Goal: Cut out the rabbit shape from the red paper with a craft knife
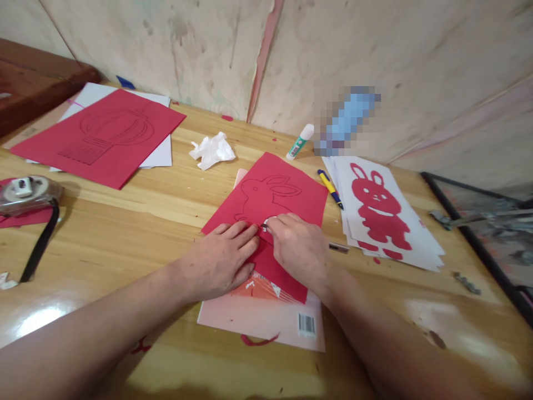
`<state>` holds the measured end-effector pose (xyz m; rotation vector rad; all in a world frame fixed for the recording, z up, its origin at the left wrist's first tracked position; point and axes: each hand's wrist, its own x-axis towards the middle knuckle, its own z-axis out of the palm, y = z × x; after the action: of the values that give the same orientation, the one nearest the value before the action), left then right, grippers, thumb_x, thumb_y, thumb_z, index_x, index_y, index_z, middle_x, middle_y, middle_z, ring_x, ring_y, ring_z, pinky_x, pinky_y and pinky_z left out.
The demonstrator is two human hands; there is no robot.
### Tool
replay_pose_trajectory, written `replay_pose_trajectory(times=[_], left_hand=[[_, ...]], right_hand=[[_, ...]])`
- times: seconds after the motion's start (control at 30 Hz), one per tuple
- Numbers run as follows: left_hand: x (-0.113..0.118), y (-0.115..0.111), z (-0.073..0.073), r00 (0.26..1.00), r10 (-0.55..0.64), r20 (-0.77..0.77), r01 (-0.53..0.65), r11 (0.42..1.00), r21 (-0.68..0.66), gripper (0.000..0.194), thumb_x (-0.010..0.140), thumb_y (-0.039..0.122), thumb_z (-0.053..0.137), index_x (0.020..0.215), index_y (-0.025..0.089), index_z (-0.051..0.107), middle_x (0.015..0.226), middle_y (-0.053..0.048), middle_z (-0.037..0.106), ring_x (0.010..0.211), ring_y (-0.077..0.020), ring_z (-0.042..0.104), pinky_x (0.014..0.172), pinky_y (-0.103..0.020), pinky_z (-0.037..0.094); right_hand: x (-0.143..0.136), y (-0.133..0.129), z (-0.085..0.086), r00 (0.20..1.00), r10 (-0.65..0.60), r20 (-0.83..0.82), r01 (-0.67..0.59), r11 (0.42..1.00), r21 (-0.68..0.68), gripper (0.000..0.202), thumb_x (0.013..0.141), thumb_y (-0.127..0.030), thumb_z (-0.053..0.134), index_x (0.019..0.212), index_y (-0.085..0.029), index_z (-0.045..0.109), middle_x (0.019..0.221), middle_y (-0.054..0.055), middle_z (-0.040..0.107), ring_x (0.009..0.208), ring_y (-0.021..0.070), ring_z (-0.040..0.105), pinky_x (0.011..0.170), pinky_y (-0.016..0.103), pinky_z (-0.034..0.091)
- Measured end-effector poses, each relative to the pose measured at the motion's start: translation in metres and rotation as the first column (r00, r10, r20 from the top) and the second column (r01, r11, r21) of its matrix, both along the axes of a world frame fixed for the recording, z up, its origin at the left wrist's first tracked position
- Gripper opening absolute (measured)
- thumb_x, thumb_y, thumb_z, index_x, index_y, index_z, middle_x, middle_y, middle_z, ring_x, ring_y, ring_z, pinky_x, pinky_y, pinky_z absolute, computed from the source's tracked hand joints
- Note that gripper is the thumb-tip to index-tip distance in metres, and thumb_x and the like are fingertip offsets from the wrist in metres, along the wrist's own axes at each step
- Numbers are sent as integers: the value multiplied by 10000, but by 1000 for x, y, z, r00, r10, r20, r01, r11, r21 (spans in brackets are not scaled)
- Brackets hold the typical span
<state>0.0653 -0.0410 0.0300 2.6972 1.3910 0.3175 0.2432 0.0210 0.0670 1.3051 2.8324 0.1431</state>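
Note:
A sheet of red paper (300, 191) with a rabbit drawn in dark outline lies at an angle on a pale booklet (266, 321) with a barcode. My left hand (225, 253) rests flat on the paper's lower left, fingers stretched out. Closed in a pinch, my right hand (297, 244) presses on the middle of the sheet. Between its fingers shows a small dark blade (264, 225) with something white around it; most of it is hidden. Both hands cover the lower part of the drawing.
At right, a red paper-cut rabbit (381, 200) lies on white sheets, beside a yellow-blue pen (330, 189) and a metal piece (338, 248). Behind are a glue stick (300, 142) and crumpled tissue (212, 150). Red paper with a lantern drawing (116, 130) and a tape roll (27, 194) lie left.

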Motion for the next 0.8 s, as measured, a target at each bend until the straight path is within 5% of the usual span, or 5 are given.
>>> replay_pose_trajectory(times=[0.8], left_hand=[[0,0,0,1000,1,6,-1,1000,25,403,947,362,434,1235,100,540,1385,-160,490,1277,-321,432,993,-464,407]], right_hand=[[-3,-2,5,997,8,78,-2,997,-74,280,840,-44,425,927,-198,643,905,73,686,902,203,591,597,285,367]])
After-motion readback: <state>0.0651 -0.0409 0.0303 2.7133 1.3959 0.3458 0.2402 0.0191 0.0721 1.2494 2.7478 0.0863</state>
